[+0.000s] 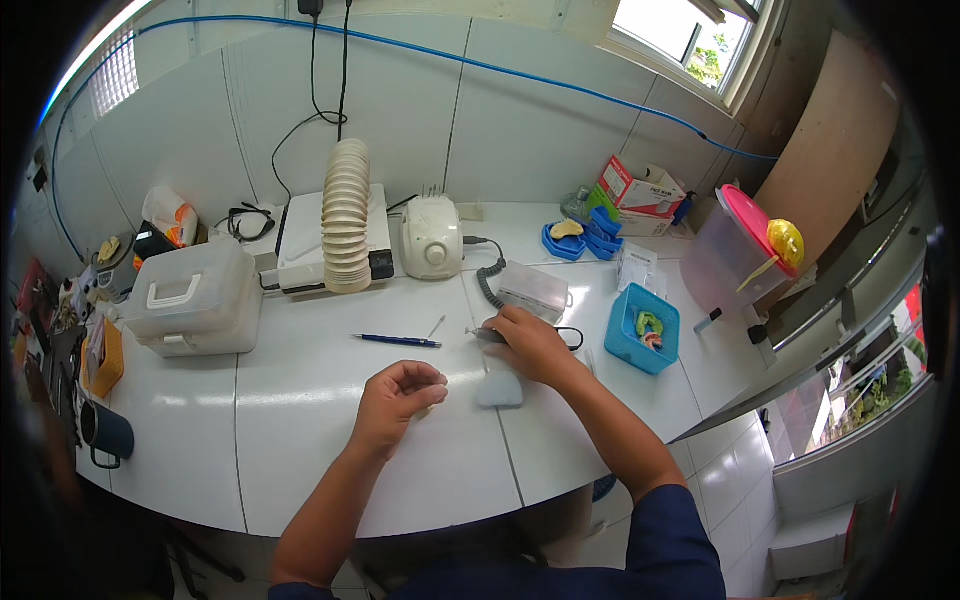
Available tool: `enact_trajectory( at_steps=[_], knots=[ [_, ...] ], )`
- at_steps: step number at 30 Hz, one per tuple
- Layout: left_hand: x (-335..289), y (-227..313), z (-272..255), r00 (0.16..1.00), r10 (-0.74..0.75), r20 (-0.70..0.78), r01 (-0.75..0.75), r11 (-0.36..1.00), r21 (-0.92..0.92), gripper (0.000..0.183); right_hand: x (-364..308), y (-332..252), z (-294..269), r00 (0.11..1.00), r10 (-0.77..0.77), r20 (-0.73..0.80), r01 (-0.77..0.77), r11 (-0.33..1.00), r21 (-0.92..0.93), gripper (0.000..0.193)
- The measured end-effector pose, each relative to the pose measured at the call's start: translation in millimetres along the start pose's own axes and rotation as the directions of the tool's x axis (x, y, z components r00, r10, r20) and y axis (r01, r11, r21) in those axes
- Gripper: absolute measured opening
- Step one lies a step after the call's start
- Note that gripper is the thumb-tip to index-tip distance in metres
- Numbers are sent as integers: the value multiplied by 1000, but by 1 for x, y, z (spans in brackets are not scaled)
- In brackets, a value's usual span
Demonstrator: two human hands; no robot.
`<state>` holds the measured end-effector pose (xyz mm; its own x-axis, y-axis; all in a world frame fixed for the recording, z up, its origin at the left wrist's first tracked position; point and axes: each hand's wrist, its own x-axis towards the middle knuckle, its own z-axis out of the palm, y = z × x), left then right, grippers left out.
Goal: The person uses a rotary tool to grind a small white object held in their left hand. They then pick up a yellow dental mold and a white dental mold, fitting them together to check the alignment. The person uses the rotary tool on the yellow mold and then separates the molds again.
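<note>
Both hands over white table [300, 440]: left hand [395, 400] curled nearly closed, fingertips pinched on something too small to identify; right hand [530, 345] closed around grey handpiece [487, 335], tip pointing left, coiled cord [490, 280] running back to white control unit [432, 237]. Handpiece already picked up, tip well apart from left hand, so working contact judged not yet begun. Pale block [499, 390] on table just below right hand, blue pen [397, 340] untouched nearby.

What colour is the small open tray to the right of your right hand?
Light blue: the tray shows best in the head view, right of the right hand.
</note>
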<state>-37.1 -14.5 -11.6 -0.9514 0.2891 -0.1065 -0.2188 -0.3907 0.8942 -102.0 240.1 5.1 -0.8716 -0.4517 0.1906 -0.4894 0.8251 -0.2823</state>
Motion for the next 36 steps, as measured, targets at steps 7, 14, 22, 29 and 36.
enact_trajectory(
  at_steps=[7, 14, 22, 29, 36],
  knots=[
    [1, -3, -1, 1000, 19, -7, -18, 999, 34, 20, -12, -9, -2, 989, 135, -67, -134, 991, 21, 32],
    [-1, 3, 3, 999, 11, -52, -8, 999, 48, 19, -21, -15, -2, 939, 31, -342, 1, 996, 92, 30],
    [-2, 2, 6, 997, -3, -74, 9, 997, 80, 19, -22, -19, -10, 889, -115, -443, 139, 990, 20, 26],
    [-3, 1, 10, 994, 37, -101, -24, 991, 134, 19, -24, -10, 5, 966, -32, -256, 52, 996, 71, 26],
    [-3, -1, 17, 994, 85, -65, -64, 958, 278, 16, -19, 4, 19, 972, -60, -225, 56, 998, -22, 26]
  ],
)
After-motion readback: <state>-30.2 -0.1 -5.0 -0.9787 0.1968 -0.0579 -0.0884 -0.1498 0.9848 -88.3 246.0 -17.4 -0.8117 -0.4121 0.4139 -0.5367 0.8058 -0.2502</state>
